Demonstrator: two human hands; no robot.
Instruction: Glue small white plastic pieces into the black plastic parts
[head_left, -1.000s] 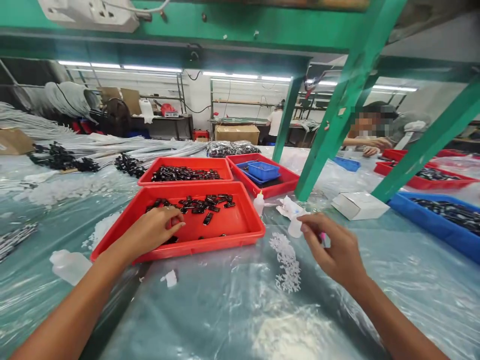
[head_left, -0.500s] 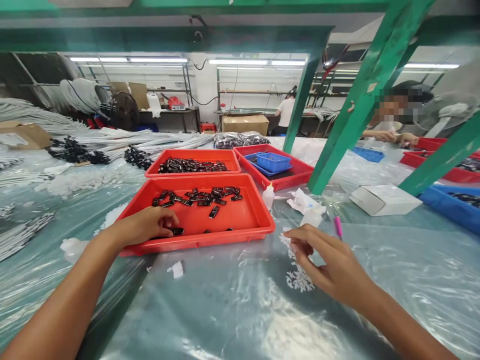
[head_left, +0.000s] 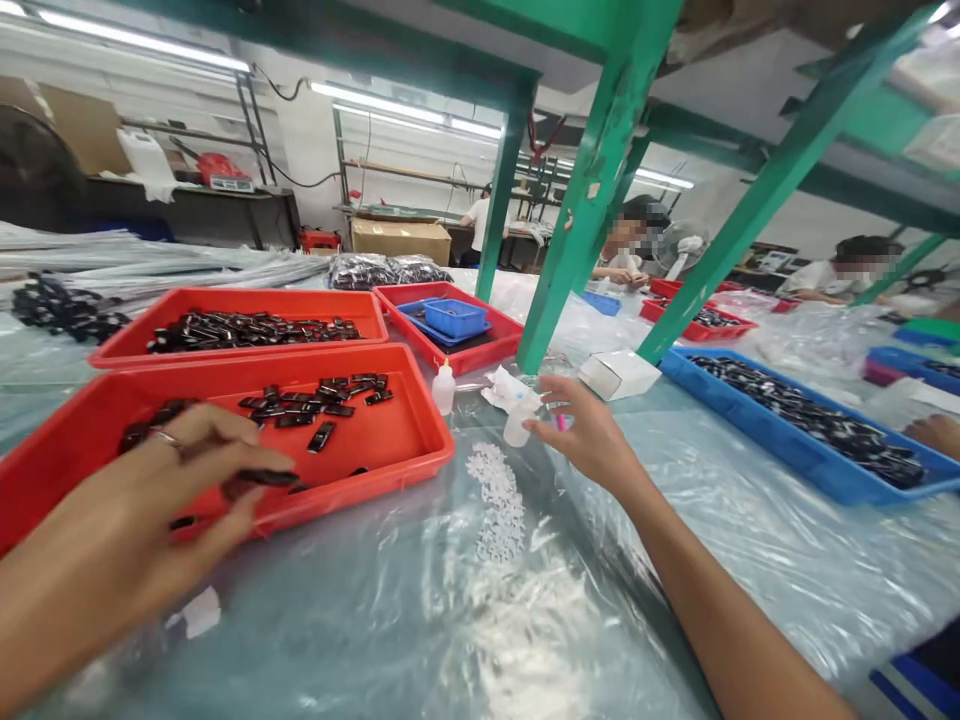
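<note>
My left hand (head_left: 161, 490), slightly blurred, pinches a small glossy black plastic part (head_left: 268, 478) between thumb and fingers, above the near edge of a red tray (head_left: 390, 440). Several similar black parts (head_left: 322, 436) lie loose in that tray. My right hand (head_left: 589, 440) is open, thumb and fingers apart, beside a small translucent white container (head_left: 517, 428); I cannot tell whether the thumb touches it. A pink pen (head_left: 561, 422) shows partly behind the right fingers. Many tiny white pieces (head_left: 499, 510) are spread on the plastic-covered table between my hands.
A white dropper bottle (head_left: 443, 388) stands beside the tray. Behind are another red tray (head_left: 187, 300) of black parts and one with blue trays (head_left: 455, 318). Green posts (head_left: 559, 250) rise past a white box (head_left: 619, 374). A blue tray (head_left: 787, 440) lies right; co-workers sit beyond.
The view has swung to the right. My left hand has lifted out of the tray with a black part. My right hand has moved forward to the white container, its fingers spreading.
</note>
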